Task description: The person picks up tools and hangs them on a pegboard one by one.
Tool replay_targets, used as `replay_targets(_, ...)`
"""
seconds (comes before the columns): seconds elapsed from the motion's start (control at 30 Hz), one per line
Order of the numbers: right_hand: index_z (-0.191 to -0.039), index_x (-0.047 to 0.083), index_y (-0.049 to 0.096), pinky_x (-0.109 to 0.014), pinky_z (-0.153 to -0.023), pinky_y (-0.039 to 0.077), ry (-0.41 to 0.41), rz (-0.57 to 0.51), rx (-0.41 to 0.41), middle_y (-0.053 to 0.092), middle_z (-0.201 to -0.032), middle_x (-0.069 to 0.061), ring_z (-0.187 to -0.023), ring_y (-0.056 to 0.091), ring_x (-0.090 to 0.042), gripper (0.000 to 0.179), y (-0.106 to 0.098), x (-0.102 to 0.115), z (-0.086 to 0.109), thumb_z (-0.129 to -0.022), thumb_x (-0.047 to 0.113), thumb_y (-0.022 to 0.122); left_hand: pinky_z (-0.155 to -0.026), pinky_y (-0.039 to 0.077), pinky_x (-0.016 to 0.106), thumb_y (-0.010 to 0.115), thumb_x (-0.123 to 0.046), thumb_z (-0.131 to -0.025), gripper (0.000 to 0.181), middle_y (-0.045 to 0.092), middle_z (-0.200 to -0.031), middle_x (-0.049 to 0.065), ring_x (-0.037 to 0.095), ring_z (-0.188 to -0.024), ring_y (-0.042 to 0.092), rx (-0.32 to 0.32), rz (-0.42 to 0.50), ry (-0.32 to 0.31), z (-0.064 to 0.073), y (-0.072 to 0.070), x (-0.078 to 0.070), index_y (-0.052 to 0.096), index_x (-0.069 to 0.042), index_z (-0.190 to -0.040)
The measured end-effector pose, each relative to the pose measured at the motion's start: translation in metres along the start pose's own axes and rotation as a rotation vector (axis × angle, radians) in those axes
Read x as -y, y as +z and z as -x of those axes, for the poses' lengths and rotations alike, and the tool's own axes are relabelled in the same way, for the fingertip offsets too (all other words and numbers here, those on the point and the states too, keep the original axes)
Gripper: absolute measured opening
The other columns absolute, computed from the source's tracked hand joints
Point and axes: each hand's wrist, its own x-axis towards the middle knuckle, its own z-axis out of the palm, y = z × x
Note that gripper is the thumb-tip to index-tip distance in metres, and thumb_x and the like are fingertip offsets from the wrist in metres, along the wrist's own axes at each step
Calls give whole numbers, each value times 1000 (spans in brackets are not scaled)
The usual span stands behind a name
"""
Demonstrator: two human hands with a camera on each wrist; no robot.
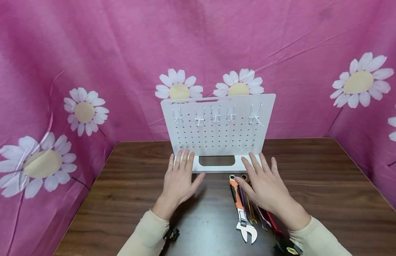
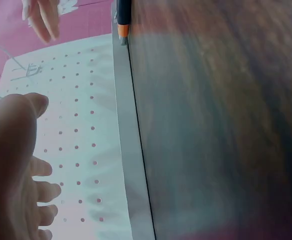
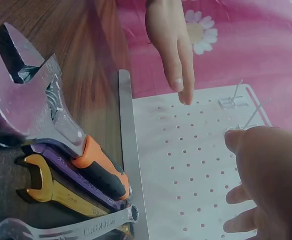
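A white pegboard (image 1: 217, 135) stands upright on its base at the back of the table, with several white hooks (image 1: 215, 117) along its upper part. My left hand (image 1: 180, 181) is held with fingers spread and straight before the board's lower left. On the other side, my right hand (image 1: 268, 186) spreads its fingers over the upper ends of the tools, before the lower right. Neither hand holds anything. Below the right hand lie an adjustable wrench (image 1: 240, 209) with an orange and black handle, a gold wrench (image 3: 60, 190), a purple wrench (image 3: 70, 172), a silver wrench (image 3: 65, 227) and a red tool (image 1: 274, 224).
The brown wooden table (image 1: 127, 199) carries the board and tools. Pink cloth (image 1: 198, 42) with white daisies hangs behind and at both sides. A cutout (image 1: 217, 160) opens in the board's base.
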Motion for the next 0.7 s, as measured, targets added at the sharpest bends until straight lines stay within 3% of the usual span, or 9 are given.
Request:
replay_targets(0.2, -154, -1, 54, -70, -123, 38, -14, -63, -43, 49, -162, -28, -147, 49, -53, 65, -2, -4, 4, -108, 44, 63, -134, 28, 56, 55, -51, -106, 69, 53, -164, 16, 40, -156, 44, -64, 65, 24, -3, -2, 7, 52, -4, -157)
replay_targets(0.3, -147, -2, 60, -67, -114, 49, -15, -102, -81, 58, -154, -28, -139, 59, -51, 60, -1, -6, 7, -105, 38, 70, -132, 34, 53, 58, -44, -105, 62, 59, -158, 16, 39, -151, 51, -97, 98, 37, -4, -3, 10, 57, -4, -152)
replay_targets(0.4, -139, 0, 67, -64, -103, 56, -6, -134, -123, 70, -140, -24, -126, 69, -46, 50, -1, -9, 11, -102, 31, 74, -123, 47, 51, 62, -37, -104, 52, 68, -148, 15, 37, -140, 62, -149, 142, 30, -4, -4, 12, 64, -4, -144)
replay_targets(0.5, -130, 3, 72, -62, -95, 60, 3, -167, -138, 78, -124, -18, -114, 75, -41, 38, -2, -11, 12, -100, 26, 75, -97, 62, 53, 66, -32, -102, 41, 77, -131, 13, 36, -116, 76, -186, 204, -15, -5, -8, 15, 72, -6, -133)
replay_targets(0.57, -124, 5, 76, -60, -90, 61, 10, -200, -136, 80, -116, -13, -108, 77, -37, 30, -2, -11, 12, -100, 23, 75, -81, 64, 54, 66, -31, -103, 35, 81, -120, 10, 36, -102, 79, -182, 266, -65, -6, -10, 18, 75, -8, -127)
replay_targets(0.63, -118, 7, 78, -57, -86, 62, 17, -239, -131, 81, -110, -9, -101, 79, -32, 23, -2, -12, 12, -99, 21, 76, -73, 62, 54, 65, -30, -103, 30, 83, -110, 7, 36, -92, 79, -163, 327, -115, -7, -11, 22, 78, -11, -122)
replay_targets(0.7, -112, 11, 79, -50, -80, 62, 30, -269, -123, 81, -102, -3, -91, 78, -23, 16, -1, -13, 14, -99, 20, 77, -75, 61, 54, 65, -30, -104, 27, 84, -105, 6, 35, -91, 79, -138, 386, -154, -8, -10, 27, 79, -12, -119)
